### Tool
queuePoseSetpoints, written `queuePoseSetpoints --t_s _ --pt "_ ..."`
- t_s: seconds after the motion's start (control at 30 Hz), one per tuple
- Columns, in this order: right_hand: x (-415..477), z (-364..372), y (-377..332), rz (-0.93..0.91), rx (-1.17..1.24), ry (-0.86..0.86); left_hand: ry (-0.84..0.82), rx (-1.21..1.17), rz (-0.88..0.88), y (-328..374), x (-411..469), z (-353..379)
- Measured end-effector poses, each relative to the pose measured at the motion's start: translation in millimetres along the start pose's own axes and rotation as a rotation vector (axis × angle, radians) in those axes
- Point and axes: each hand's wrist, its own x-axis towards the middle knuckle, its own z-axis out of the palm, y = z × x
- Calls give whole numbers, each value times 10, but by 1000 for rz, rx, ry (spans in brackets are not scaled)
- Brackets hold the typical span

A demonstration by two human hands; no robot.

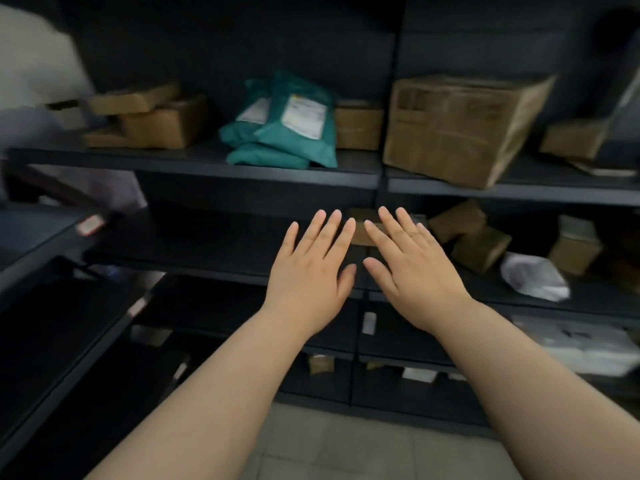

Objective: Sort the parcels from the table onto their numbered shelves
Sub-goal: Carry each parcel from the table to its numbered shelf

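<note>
Both forearms extend forward over a pale tiled floor (346, 441). The left hand (311, 268) and right hand (412, 271) are held side by side, palms down, fingers spread and straight, holding nothing; the thumbs nearly meet. Just beyond the fingertips, on the dark metal shelf (207, 244) at hand level, sits a small cardboard box (362, 230), partly hidden by the right hand's fingers. To the right of the hands on the same level lie tumbled small cartons (474, 237) and a white poly mailer (533, 277). Above the hands, the next shelf carries teal poly mailers (287, 133) with white shipping labels, print too blurred to read, a large worn carton (460, 129) to their right overhanging the edge, and stacked flat boxes (152, 116) to the left. Small tags on the shelf edges are unreadable. Nothing stands between hands and shelf.
</note>
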Motion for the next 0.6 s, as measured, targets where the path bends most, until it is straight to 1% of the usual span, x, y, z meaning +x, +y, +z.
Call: queuePoseSetpoints --t_s 0.13,0.33,0.47,0.6 --pt "-337 99 804 235 -50 -63 -87 -78 172 602 505 391" --pt "-858 190 1699 581 -106 -141 -201 -203 491 1498 1126 978" --pt "-1144 150 2119 804 -147 -145 -279 -243 700 2041 1437 1336" --pt "-1435 50 2337 1019 -162 -112 -300 -269 897 2565 1688 1540"
